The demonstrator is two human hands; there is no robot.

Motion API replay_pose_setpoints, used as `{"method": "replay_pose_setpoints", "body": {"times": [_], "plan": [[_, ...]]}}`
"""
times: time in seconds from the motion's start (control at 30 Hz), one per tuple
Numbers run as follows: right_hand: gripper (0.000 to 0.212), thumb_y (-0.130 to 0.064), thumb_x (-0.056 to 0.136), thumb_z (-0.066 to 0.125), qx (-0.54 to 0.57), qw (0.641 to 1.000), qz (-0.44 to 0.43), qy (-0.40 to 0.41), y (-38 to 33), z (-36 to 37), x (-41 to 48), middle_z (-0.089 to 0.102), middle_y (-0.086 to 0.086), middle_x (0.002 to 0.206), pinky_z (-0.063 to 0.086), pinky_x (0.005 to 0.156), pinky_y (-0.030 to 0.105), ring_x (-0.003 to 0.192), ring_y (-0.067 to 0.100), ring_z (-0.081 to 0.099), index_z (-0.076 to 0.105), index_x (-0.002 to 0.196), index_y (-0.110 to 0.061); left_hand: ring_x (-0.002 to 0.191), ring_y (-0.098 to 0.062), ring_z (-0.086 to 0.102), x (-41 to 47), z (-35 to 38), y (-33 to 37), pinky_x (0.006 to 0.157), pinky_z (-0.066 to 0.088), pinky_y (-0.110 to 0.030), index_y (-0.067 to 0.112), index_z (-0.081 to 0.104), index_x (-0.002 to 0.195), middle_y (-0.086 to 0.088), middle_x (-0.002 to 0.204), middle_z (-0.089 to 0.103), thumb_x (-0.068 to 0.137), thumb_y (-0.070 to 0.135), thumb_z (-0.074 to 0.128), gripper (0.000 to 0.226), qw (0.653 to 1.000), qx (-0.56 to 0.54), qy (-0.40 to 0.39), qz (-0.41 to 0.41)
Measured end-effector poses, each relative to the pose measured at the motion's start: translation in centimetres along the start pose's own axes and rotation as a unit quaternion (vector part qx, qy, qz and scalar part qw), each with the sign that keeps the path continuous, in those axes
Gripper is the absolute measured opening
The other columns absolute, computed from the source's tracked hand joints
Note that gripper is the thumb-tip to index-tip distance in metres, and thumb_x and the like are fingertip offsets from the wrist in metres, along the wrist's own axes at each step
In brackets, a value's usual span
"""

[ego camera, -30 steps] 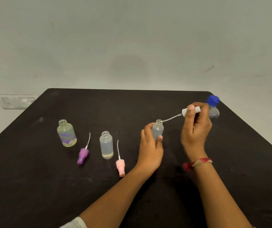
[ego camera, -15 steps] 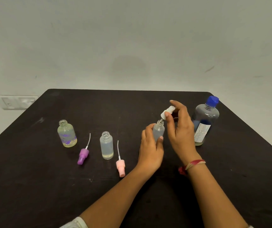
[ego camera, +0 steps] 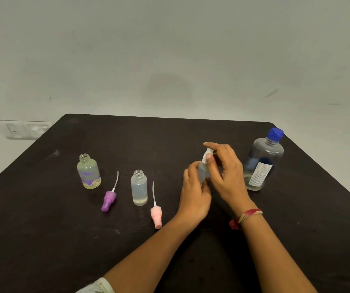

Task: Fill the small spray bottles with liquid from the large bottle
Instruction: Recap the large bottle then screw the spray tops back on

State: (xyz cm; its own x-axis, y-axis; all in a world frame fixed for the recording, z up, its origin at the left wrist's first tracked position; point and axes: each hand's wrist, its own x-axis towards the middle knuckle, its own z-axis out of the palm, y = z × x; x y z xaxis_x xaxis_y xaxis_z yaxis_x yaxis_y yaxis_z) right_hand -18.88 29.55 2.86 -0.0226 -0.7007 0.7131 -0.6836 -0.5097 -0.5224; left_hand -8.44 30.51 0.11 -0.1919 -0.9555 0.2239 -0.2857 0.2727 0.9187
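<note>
Between the two hands, seen from the head camera, a small frosted bottle (ego camera: 203, 173) stands upright on the black table (ego camera: 43, 229). The left hand (ego camera: 195, 195) curls round its body from the near side. The right hand (ego camera: 226, 176) pinches the white spray top (ego camera: 207, 154) at the bottle's neck with thumb and forefinger; whether the top is fully seated cannot be told.

Just right of the right hand stands the large bottle (ego camera: 263, 163), blue cap (ego camera: 275, 133) on, with a little liquid at its bottom. Left of the left hand lie a pink sprayer (ego camera: 156, 214) and a purple sprayer (ego camera: 108, 199). An open clear bottle (ego camera: 139, 188) stands between them, and an open patterned bottle (ego camera: 89, 174) is farthest left.
</note>
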Motion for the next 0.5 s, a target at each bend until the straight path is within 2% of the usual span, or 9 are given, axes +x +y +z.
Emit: {"method": "replay_pose_setpoints", "body": {"times": [0.17, 0.27, 0.4, 0.5], "plan": [[0.038, -0.015, 0.089, 0.053, 0.025, 0.999, 0.011, -0.038, -0.06, -0.29, -0.01, 0.057, -0.008, 0.107, 0.049, 0.079, 0.017, 0.096, 0.006, 0.058, 0.054, 0.127, -0.019, 0.115, -0.012, 0.047, -0.05, -0.09, 0.01, 0.091, 0.044, -0.025, 0.025, 0.030, 0.139, 0.002, 0.132, 0.037, 0.095, 0.009, 0.047, 0.051, 1.000, 0.001, -0.004, -0.003], [0.041, -0.012, 0.088, 0.058, 0.034, 0.998, 0.020, -0.042, -0.31, -0.23, -0.07, 0.060, -0.009, 0.106, 0.053, 0.081, 0.024, 0.094, 0.009, 0.060, 0.053, 0.128, -0.020, 0.114, -0.011, 0.046, -0.05, -0.10, -0.04, 0.089, 0.041, -0.023, 0.025, 0.030, 0.139, 0.002, 0.131, 0.037, 0.094, 0.006, 0.046, 0.052, 1.000, 0.000, -0.002, -0.001], [0.051, -0.008, 0.084, 0.068, 0.073, 0.995, 0.067, -0.023, -0.53, -0.25, 0.00, 0.058, -0.012, 0.099, 0.051, 0.082, 0.018, 0.093, 0.005, 0.059, 0.048, 0.125, -0.030, 0.114, -0.007, 0.043, -0.01, -0.03, -0.14, 0.089, 0.040, -0.021, 0.025, 0.028, 0.140, 0.002, 0.133, 0.036, 0.095, 0.007, 0.046, 0.053, 1.000, 0.005, -0.004, 0.002], [0.044, -0.016, 0.081, 0.075, 0.067, 0.993, 0.093, 0.017, -0.40, -0.08, 0.07, 0.058, -0.007, 0.091, 0.049, 0.076, 0.015, 0.086, 0.007, 0.058, 0.052, 0.117, -0.028, 0.122, -0.012, 0.043, -0.07, 0.05, -0.18, 0.095, 0.042, -0.026, 0.023, 0.025, 0.143, 0.001, 0.137, 0.034, 0.096, 0.011, 0.046, 0.052, 1.000, 0.012, -0.005, 0.003]]}}
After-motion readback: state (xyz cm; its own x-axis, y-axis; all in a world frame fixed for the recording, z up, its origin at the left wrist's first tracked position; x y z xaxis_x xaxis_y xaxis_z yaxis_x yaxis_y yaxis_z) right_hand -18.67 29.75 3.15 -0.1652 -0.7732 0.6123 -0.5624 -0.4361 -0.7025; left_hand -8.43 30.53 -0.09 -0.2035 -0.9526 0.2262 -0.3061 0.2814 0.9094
